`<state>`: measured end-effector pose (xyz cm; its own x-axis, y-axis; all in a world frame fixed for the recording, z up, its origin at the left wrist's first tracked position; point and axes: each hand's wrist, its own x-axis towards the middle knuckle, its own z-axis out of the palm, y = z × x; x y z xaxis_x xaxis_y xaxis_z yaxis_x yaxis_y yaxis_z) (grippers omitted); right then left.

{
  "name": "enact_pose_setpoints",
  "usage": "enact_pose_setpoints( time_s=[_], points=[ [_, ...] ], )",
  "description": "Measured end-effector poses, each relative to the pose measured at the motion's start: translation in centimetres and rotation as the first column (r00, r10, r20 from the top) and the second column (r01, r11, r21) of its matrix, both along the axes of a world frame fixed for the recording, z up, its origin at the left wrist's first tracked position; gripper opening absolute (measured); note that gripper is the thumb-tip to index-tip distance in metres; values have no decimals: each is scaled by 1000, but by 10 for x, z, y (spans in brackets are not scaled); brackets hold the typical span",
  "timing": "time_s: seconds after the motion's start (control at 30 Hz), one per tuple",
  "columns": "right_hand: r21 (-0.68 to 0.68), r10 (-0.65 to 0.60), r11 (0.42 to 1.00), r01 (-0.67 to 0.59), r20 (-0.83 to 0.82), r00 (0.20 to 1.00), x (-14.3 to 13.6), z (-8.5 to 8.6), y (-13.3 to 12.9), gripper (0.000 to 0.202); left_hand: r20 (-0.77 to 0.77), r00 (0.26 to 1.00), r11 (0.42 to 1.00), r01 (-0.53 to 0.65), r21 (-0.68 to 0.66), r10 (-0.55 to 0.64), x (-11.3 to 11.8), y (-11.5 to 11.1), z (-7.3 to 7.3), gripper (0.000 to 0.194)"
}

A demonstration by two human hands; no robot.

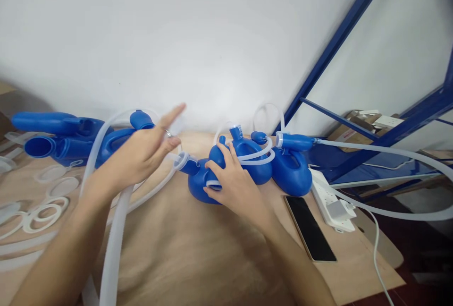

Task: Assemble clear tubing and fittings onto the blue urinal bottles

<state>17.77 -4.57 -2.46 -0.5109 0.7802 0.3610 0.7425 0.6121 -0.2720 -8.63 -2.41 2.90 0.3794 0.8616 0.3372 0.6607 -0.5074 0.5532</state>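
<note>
My right hand (233, 178) is closed around the neck and upper part of a blue plastic handled bottle (198, 190), which looks like a portable urinal. Its fingers lie over the top, near a pale ring at the mouth. To the left, my left hand (141, 152) is raised, index finger stretched out and thumb apart; its other fingers are mostly hidden. A small shiny metal thing shows between that thumb and index finger, too small to name. A white translucent tube (116, 244) runs below my left wrist. Beside the right hand's bottle sits a white-rimmed spout (182, 160).
More blue bottles stand at the right (292, 174) and left (71, 148). White rings (46, 214) and round lids lie at the left. A phone (309, 228) and a power strip (331, 202) lie at the right, by a blue metal rack (332, 46). A tube loops over the right edge.
</note>
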Motion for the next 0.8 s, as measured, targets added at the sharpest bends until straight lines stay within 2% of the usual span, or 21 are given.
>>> enact_pose_setpoints(
  time_s=[0.13, 0.2, 0.3, 0.4, 0.5, 0.63, 0.8],
  points=[
    [-91, 133, 986, -138, -58, 989, 14, 18, 0, 33, -240, 962, 989, 107, -103, -129, 16, 13, -11, 64],
    [-133, 200, 969, -207, -62, 978, 23, 26, 0, 32, -296, 945, 983, 99, -157, -142, 16, 16, -18, 64],
    [-192, 305, 931, -309, -53, 951, 39, 36, 1, 48, -319, 942, 983, 48, -176, -103, 10, 15, -21, 68],
    [-234, 351, 904, -357, -68, 934, 53, 41, 4, 65, -351, 933, 984, 15, -180, -78, 8, 10, -20, 71],
    [-275, 280, 920, -281, -43, 959, 58, 42, 5, 70, -429, 900, 990, 18, -140, -77, 14, 4, -20, 67],
    [-316, 191, 935, -163, 59, 980, 50, 42, -1, 77, -586, 808, 994, -2, -109, -63, 29, -5, -21, 58],
    [-214, 130, 973, -81, 223, 966, 38, 45, -19, 66, -744, 668, 997, -51, -56, -8, 35, -16, -19, 53]
  ],
)
